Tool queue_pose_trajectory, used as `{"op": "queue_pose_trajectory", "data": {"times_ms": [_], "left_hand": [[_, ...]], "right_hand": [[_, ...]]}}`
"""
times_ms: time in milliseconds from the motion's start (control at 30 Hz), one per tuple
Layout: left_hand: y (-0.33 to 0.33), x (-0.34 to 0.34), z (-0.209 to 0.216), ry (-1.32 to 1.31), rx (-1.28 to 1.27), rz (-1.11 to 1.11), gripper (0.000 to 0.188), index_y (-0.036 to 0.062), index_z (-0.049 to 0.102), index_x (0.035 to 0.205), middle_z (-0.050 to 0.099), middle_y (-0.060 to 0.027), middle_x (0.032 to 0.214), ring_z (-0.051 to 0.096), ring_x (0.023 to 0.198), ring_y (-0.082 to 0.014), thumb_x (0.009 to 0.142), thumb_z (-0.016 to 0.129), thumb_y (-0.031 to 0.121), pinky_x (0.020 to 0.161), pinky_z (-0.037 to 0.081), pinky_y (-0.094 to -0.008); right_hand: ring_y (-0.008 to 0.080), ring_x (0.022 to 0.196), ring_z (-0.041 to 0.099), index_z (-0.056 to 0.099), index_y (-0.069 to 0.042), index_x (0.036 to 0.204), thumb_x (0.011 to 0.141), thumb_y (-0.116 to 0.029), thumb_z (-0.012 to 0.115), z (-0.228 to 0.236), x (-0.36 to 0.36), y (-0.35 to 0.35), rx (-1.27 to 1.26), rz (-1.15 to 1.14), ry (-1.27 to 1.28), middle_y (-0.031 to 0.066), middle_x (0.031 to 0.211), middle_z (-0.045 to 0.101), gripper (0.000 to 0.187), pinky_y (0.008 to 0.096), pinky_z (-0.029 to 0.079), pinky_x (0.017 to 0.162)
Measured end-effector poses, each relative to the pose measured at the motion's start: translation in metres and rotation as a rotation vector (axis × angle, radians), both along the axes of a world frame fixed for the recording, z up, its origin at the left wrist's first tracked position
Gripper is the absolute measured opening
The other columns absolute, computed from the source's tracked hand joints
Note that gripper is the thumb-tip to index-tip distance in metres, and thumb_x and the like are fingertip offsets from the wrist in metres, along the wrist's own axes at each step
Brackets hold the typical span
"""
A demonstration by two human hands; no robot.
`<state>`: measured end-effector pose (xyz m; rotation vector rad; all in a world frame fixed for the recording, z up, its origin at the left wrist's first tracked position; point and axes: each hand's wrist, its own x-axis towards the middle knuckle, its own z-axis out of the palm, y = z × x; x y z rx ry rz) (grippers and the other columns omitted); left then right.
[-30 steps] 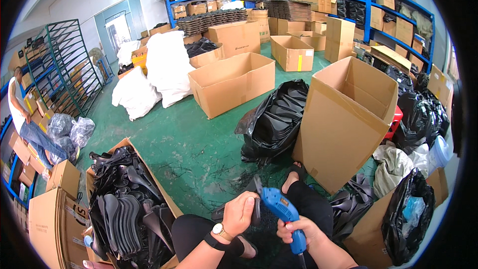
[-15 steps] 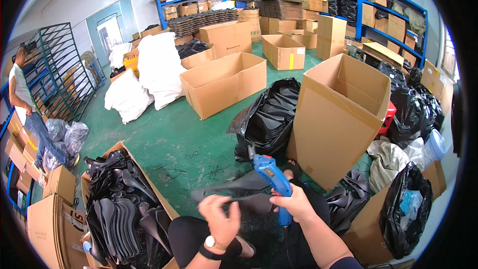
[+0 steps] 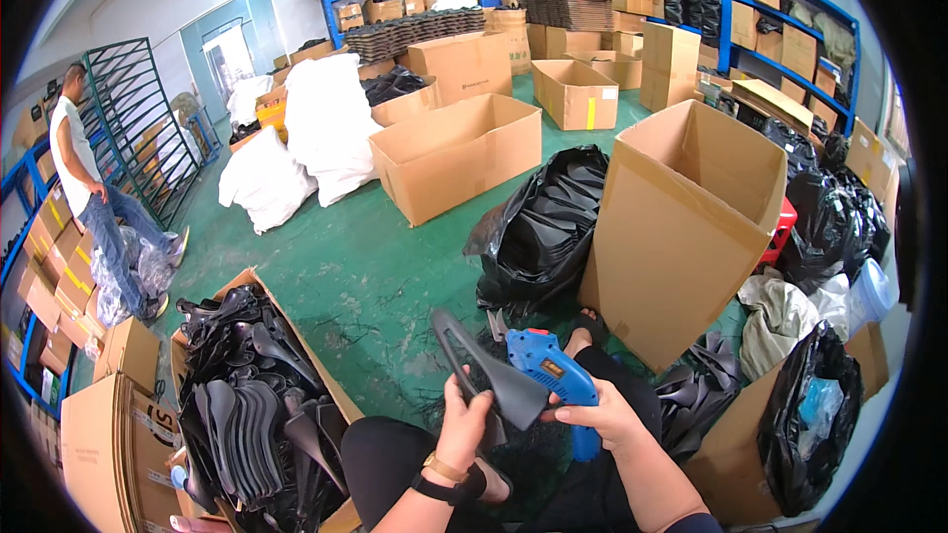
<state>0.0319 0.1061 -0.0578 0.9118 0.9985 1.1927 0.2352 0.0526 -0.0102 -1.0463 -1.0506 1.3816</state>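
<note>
My left hand grips a dark grey bicycle saddle shell with a long slot, its slotted end tilted up and away from me. In my right hand are blue cordless electric scissors, held by the handle with the metal blades pointing forward and left. The tool's body is close beside the shell's wide end, and my right fingertips reach that edge; whether they touch it I cannot tell. At my left, a carton holds many similar dark shells, some stacked in a row.
A tall open carton stands ahead right, beside a black plastic bag. More dark shells lie right of my leg. Dark scraps litter the green floor. Farther off are white sacks, cartons and blue shelving. A person stands at far left.
My left hand has closed on the saddle shell, which has swung from lying sideways to pointing up and away. The scissors moved slightly right. The person at left has shifted stance.
</note>
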Motion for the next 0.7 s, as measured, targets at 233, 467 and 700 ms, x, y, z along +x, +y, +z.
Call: {"op": "queue_pose_trajectory", "data": {"times_ms": [233, 467, 700], "left_hand": [[0.015, -0.01, -0.031, 0.226, 0.365, 0.053, 0.059, 0.009, 0.025, 0.143, 0.053, -0.0048, 0.108, 0.054, 0.087, -0.0144, 0.095, 0.054, 0.027, 0.071, 0.046, -0.0279], [0.019, -0.011, 0.027, -0.446, -0.264, 0.055, 0.083, 0.0124, 0.029, 0.14, 0.042, -0.0002, 0.069, 0.041, 0.054, -0.0103, 0.086, 0.035, 0.075, 0.046, 0.034, -0.0233], [0.021, -0.013, 0.025, -0.47, -0.277, 0.054, 0.082, 0.0142, 0.035, 0.131, 0.04, -0.0009, 0.069, 0.039, 0.054, -0.0114, 0.082, 0.033, 0.08, 0.045, 0.033, -0.0241]], "right_hand": [[0.0313, 0.097, 0.064, 0.06, 0.002, 0.099, 0.073, -0.017, 0.075, 0.012, -0.003, -0.019, -0.23, 0.336, 0.497, 0.0171, 0.094, 0.063, 0.036, 0.0395, 0.055, 0.08], [0.0155, 0.062, 0.057, 0.058, 0.002, 0.099, 0.078, -0.014, 0.071, -0.033, 0.004, -0.059, -0.641, 0.469, 0.438, 0.0075, 0.072, 0.057, 0.029, 0.0273, 0.047, 0.062], [0.015, 0.061, 0.054, 0.057, 0.001, 0.098, 0.078, -0.012, 0.07, -0.041, -0.007, -0.069, -0.716, 0.504, 0.545, 0.0069, 0.071, 0.055, 0.027, 0.026, 0.045, 0.059]]}}
